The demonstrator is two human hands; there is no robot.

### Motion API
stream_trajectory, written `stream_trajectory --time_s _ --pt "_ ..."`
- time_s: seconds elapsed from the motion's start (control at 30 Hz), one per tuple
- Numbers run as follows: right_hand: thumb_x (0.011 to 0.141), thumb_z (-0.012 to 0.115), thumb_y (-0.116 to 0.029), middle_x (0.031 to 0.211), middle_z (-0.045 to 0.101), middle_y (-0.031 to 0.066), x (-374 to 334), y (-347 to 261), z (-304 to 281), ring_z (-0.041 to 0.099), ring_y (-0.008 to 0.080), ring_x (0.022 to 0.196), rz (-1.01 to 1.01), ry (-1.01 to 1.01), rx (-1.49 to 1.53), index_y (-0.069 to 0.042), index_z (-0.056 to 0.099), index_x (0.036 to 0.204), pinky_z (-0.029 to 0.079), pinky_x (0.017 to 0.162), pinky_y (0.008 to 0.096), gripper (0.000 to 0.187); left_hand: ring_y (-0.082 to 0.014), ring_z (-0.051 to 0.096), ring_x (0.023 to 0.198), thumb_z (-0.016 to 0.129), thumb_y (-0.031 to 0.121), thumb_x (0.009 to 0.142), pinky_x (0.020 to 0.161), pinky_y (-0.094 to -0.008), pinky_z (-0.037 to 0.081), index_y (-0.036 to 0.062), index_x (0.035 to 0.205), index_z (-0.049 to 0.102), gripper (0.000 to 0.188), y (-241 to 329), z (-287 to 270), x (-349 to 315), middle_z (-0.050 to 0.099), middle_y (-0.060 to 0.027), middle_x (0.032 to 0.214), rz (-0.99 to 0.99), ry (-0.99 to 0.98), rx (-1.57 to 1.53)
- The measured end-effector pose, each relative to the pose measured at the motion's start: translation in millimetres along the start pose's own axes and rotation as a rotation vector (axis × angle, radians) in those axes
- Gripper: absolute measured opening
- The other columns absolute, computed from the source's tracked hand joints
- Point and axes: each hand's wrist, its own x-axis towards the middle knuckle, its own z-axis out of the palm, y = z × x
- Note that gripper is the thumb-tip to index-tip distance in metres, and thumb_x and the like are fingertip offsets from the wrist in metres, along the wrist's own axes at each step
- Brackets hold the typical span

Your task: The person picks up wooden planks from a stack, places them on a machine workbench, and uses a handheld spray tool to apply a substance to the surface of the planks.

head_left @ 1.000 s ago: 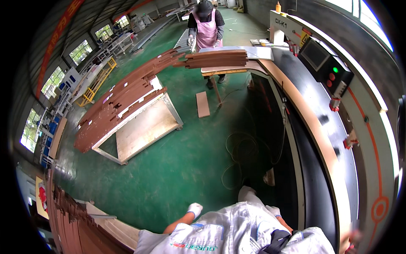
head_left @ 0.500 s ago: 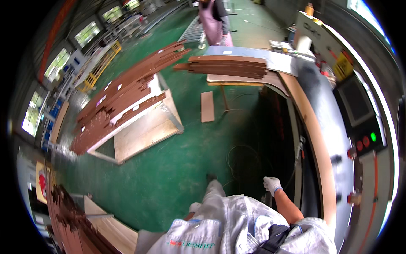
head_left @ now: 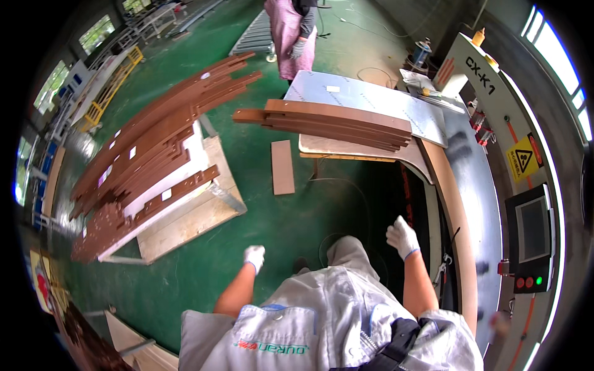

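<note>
My left hand, in a white glove, hangs over the green floor with its fingers curled in and nothing seen in them. A white glove also covers my right hand, held up in front of me beside the dark edge of the machine table; its fingers are loosely closed and no object shows in them. Neither hand touches anything. Ahead, a stack of long brown boards lies across the table end, partly over a silver sheet. A single brown panel rests on the floor before it.
On the left, a cart bears many brown slotted boards. At right stand the machine's control panel and a curved wooden edge strip. A person in a pink apron stands beyond the table. A hose lies on the floor.
I have moved closer to the board stack. My left hand has swung forward from beside my leg into full view, and my right hand has risen slightly.
</note>
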Motion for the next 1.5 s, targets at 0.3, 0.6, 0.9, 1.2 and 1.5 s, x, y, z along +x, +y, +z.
stream_trajectory --time_s 0.3,0.6,0.9,1.2,1.5 --pt "0.093 0.049 -0.082 0.17 0.022 0.0263 181.0 -206.8 41.3 0.024 0.0429 0.157 -0.187 -0.045 -0.073 -0.008 0.009 0.168 0.022 0.124 0.0571 0.113 -0.033 0.058 0.108 0.062 0.045 0.102 0.087 -0.0482 0.048 0.0196 0.115 0.055 0.029 266.7 31.5 143.1 0.059 -0.0105 0.111 0.425 -0.781 -0.714" --pt "0.1 0.055 -0.067 0.152 0.044 0.0156 271.0 -248.4 38.3 0.045 0.0406 0.138 -0.04 -0.155 0.214 -0.013 0.043 0.155 0.043 0.11 0.0628 0.078 -0.0413 0.018 0.159 0.063 0.089 0.076 0.126 -0.0604 0.02 0.0074 0.167 0.014 0.132 439.1 122.2 106.1 0.02 -0.016 0.172 0.114 -0.301 -1.272" --pt "0.087 0.073 -0.064 0.152 0.047 0.0224 258.1 -262.8 43.3 0.052 0.0439 0.137 0.019 -0.46 0.146 -0.007 0.04 0.156 0.049 0.106 0.0672 0.096 -0.0337 0.056 0.127 0.043 0.092 0.081 0.111 -0.0606 0.042 0.0296 0.134 0.061 0.084 473.4 135.4 92.9 0.062 -0.0032 0.134 0.104 -0.276 -1.486" --pt "0.071 0.091 -0.048 0.134 0.059 0.0155 263.8 -256.3 43.4 0.06 0.0342 0.128 -0.02 -0.555 0.195 -0.002 0.048 0.142 0.052 0.108 0.0572 0.095 -0.0307 0.057 0.127 0.037 0.087 0.088 0.109 -0.0566 0.045 0.0312 0.134 0.059 0.076 475.8 141.9 96.6 0.063 -0.0011 0.133 0.13 -0.235 -1.491" --pt "0.075 0.09 -0.038 0.136 0.06 0.0143 253.1 -259.4 61.1 0.056 0.0309 0.132 0.008 -0.525 0.237 0.0 0.051 0.141 0.049 0.111 0.0488 0.086 -0.0296 0.052 0.137 0.031 0.083 0.096 0.115 -0.0513 0.042 0.0287 0.15 0.047 0.078 435.1 175.5 150.4 0.054 -0.0005 0.149 0.432 -0.171 -1.54"
